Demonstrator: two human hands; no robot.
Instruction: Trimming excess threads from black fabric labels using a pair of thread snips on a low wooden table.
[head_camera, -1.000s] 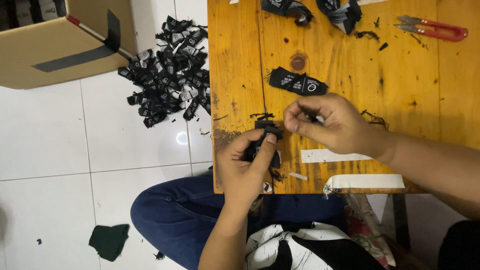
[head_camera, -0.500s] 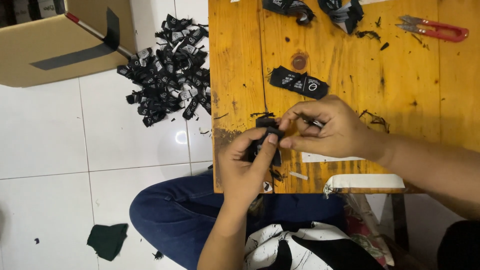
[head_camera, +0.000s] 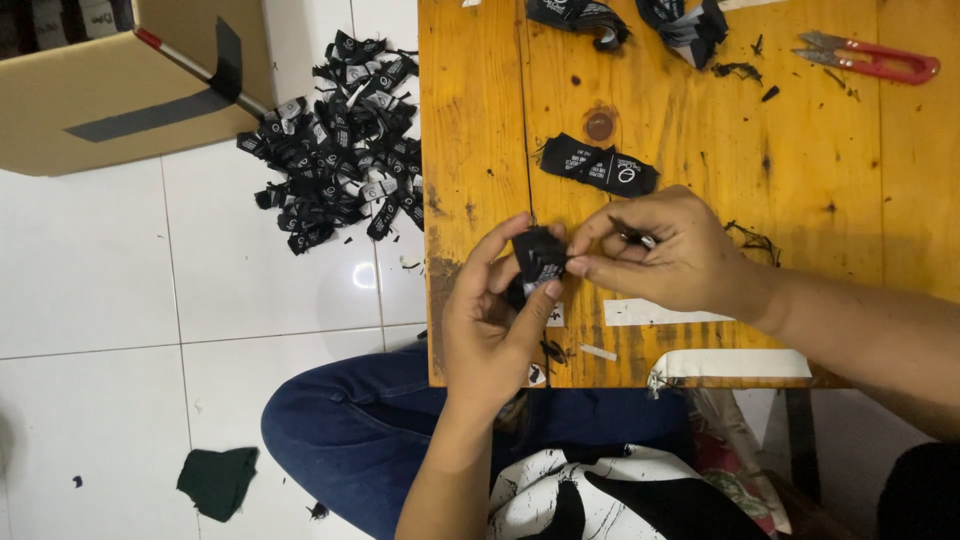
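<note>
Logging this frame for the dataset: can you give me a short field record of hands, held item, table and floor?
left hand: pinches a small black fabric label
right hand: fingertips on the same label
wooden table: another black label lying flat, red snips at far right corner, white tape strips near front edge
floor: pile of black labels, cardboard box, dark green cloth

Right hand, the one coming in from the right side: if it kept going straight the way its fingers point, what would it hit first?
The right hand points left, so it would meet the small black label pinched at its fingertips, then the left hand behind it. Depth is unclear.
</note>
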